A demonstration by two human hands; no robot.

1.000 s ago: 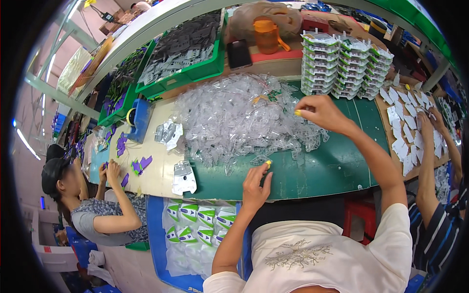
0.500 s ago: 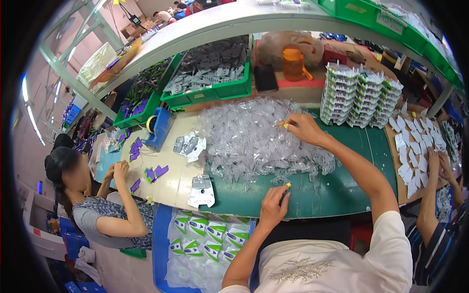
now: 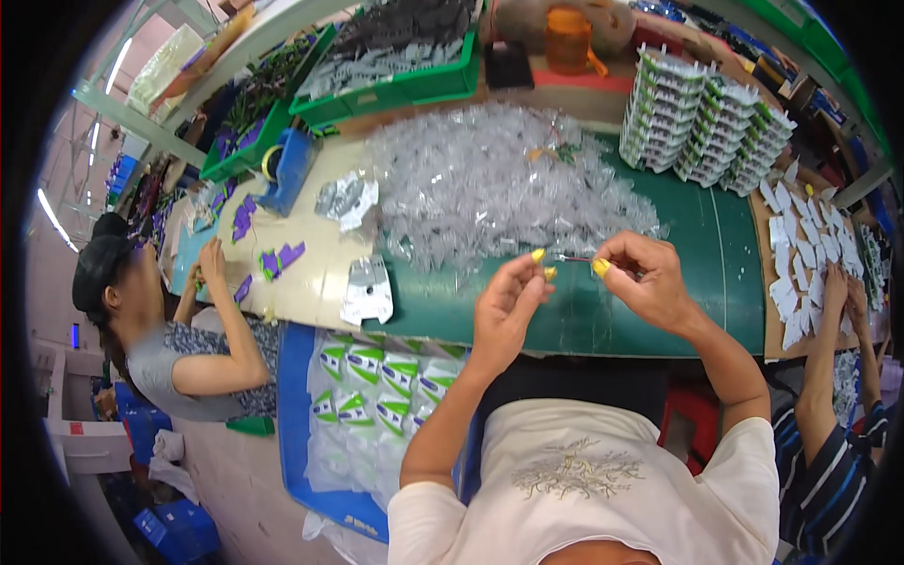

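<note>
Between the fingertips of my right hand (image 3: 652,281) is a thin wired part (image 3: 576,259), with reddish wire and a small pale tip pointing left. My left hand (image 3: 511,306) faces that tip, its fingers slightly apart and nothing visible in them. Yellow covers sit on fingertips of both hands. Both hands hover above the green mat (image 3: 603,315), at the near side of a large heap of clear plastic pieces (image 3: 490,184). A small part with green and orange wires (image 3: 563,153) rests on top of the heap.
A grey-white housing (image 3: 367,290) lies left of the mat. Stacked white-green housings (image 3: 664,113) stand at the back right. A blue bin (image 3: 297,414) holds bagged parts near my left arm. Co-workers sit left and right; a blue tape dispenser (image 3: 290,169) stands at left.
My right hand has come back from the heap toward me, with the wired part in its fingers. My left hand has risen to meet it over the mat. The view has tilted down.
</note>
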